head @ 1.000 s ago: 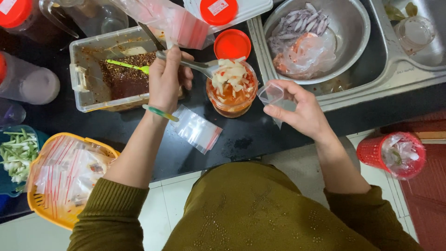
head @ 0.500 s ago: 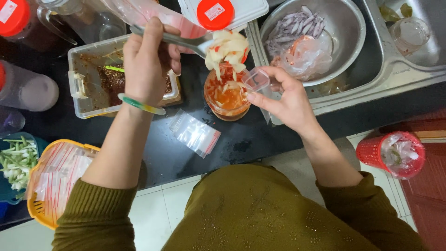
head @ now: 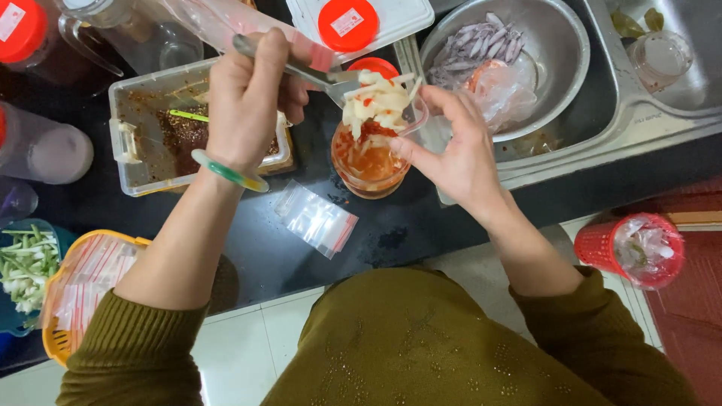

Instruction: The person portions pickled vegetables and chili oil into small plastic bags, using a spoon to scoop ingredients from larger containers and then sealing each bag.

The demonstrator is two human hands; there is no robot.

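Left hand [head: 244, 105] is clenched around the handle of a metal spoon [head: 312, 75], fist turned knuckles-up, green bangle [head: 226, 171] on the wrist. Spoon bowl carries a heap of pale shredded strips [head: 376, 101] flecked with red chili, raised just above the round plastic tub [head: 368, 162].

Right hand [head: 451, 154] grips a small clear plastic cup [head: 415, 114] between thumb and fingertips, tilted, its mouth touching the spoon load. The cup sits just above and to the right of the tub (contents of the cup not readable behind the strips).

The tub stands on the black counter [head: 263, 256], holding an orange-red sauced mix. A red lid [head: 374, 66] lies just behind it, partly hidden by the spoon.

Further out:
- Left of the tub: rectangular clear container [head: 147, 162] with dark reddish seasoning and a yellow-green utensil [head: 188, 115] lying in it. Left hand overlaps its right edge.
- In front of the tub: small zip bag [head: 316, 218] with a red seal strip, flat on the counter.
- Behind: white lidded box with a red round lid [head: 347, 22] resting on it.
- Right: steel bowl [head: 556, 45] in the sink, holding purple-white onion slices [head: 474, 45] and a crumpled clear bag [head: 504, 86].
- Far left edge: yellow basket [head: 56, 342] full of zip bags; beside it a blue tub of cut green stems [head: 26, 267].
- Far right, off the counter: red mesh bin [head: 602, 248] with clear plastic inside.

Both olive sleeves are pushed up the forearms.
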